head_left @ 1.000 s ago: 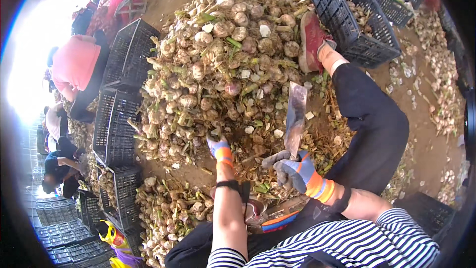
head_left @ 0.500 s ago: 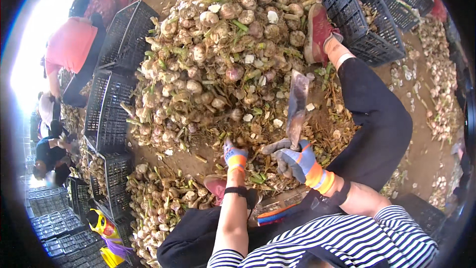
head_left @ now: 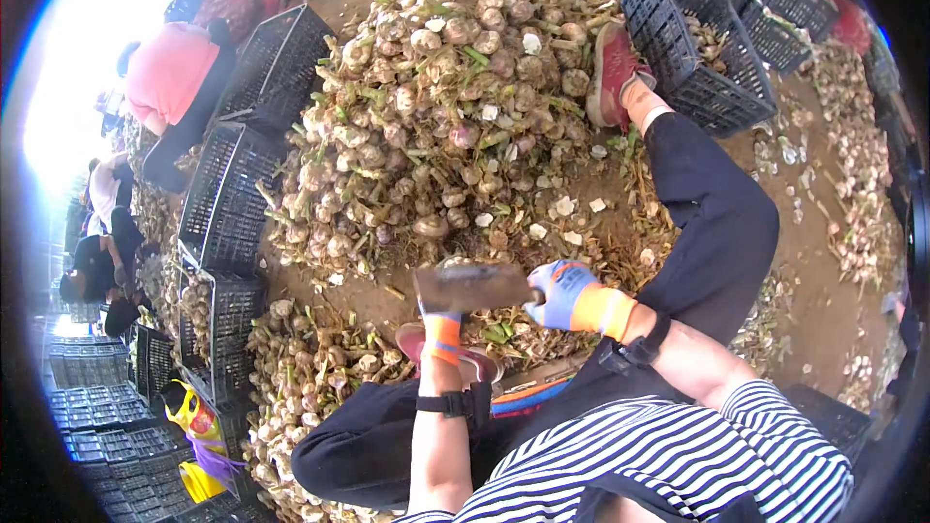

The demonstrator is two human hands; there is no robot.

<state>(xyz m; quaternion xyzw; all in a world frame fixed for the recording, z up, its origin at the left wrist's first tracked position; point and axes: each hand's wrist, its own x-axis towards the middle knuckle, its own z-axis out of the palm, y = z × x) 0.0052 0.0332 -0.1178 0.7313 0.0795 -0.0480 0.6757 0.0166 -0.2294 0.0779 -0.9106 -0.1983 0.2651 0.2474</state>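
In a blue-and-orange work glove, my right hand (head_left: 568, 296) is closed around the handle of a broad-bladed knife (head_left: 475, 287). The blade lies sideways, pointing left, and crosses over my left hand (head_left: 443, 323). That hand wears a matching glove, and the blade hides its fingers along with anything in them. Just beyond both hands rises a large heap of garlic bulbs (head_left: 426, 160) with stalks and dry roots. A second pile of garlic (head_left: 315, 397), with paler trimmed bulbs, sits to the left of my left forearm.
Black plastic crates (head_left: 225, 196) line the left side, and another crate (head_left: 699, 53) stands far right beside my red shoe (head_left: 614, 77). People work at the left, one in a pink shirt (head_left: 172, 73). More garlic (head_left: 857, 174) covers the ground at right. A yellow-and-purple bag (head_left: 203, 441) hangs at lower left.
The knife has swung from pointing up and away to lying sideways over my left hand. My right hand has moved slightly left, and the view has shifted a little.
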